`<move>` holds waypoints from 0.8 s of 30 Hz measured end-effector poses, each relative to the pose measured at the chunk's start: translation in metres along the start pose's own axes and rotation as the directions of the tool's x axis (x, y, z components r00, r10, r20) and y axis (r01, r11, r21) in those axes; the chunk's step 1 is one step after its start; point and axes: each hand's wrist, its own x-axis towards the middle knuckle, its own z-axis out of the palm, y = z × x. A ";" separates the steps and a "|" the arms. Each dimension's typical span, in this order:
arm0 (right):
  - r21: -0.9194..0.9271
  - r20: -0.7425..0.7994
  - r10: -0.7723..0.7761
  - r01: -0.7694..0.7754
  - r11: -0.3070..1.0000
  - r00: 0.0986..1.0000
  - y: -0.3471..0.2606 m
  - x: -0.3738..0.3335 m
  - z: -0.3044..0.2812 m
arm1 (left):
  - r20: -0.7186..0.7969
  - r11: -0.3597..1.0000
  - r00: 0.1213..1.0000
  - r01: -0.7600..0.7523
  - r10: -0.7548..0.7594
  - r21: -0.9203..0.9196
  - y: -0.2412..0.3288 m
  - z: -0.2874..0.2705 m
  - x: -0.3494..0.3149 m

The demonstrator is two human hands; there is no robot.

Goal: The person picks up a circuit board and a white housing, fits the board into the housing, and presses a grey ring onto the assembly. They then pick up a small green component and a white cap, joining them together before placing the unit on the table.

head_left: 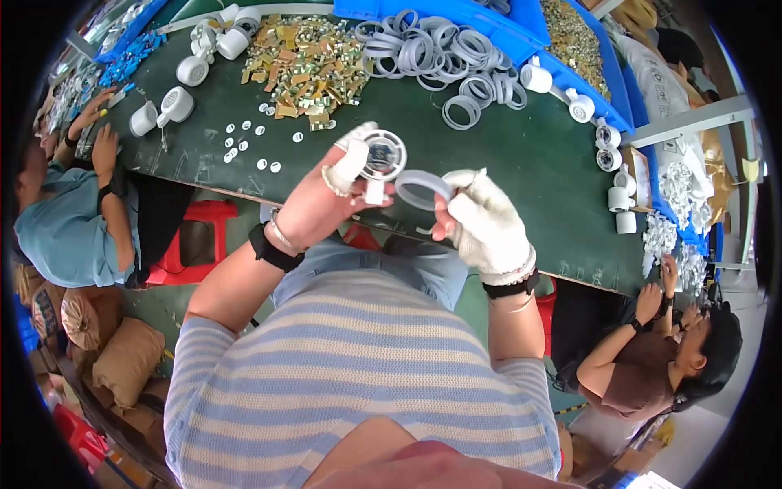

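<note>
My left hand (346,171), in a partial white glove with bare fingertips, grips a round white plastic housing (397,156) with a dark circuit board showing inside its open face. A short white stem juts from the housing's lower side. In my right hand (487,216), gloved in white, a grey ring (419,189) is pinched between thumb and fingers. The ring is just right of the housing, and close to it; I cannot tell whether they touch. Both hands are above the near part of the green table (342,216).
Grey rings (461,112) and small circuit boards (314,61) lie heaped at the back. Small white discs (297,137) are scattered at the left, near white housings (177,104). Blue bins (505,33) line the far side. Co-workers sit at left (77,228) and right (652,359).
</note>
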 end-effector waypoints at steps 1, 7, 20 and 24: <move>0.034 -0.016 0.049 -0.049 0.998 0.999 0.002 -0.001 0.000 | 0.014 0.995 0.998 0.061 -0.060 -0.078 -0.002 0.005 0.002; -0.336 -0.109 -0.061 0.021 0.941 0.992 -0.007 0.005 0.012 | 0.104 0.990 0.992 0.060 -0.074 0.129 -0.008 0.027 0.004; -0.416 -0.077 -0.097 0.056 0.908 0.992 -0.009 0.009 0.006 | 0.116 0.966 0.993 -0.061 0.032 0.253 -0.019 0.021 0.013; -0.422 -0.053 -0.087 0.057 0.905 0.995 -0.009 0.008 0.005 | 0.115 0.970 0.993 -0.064 0.038 0.234 -0.022 0.021 0.011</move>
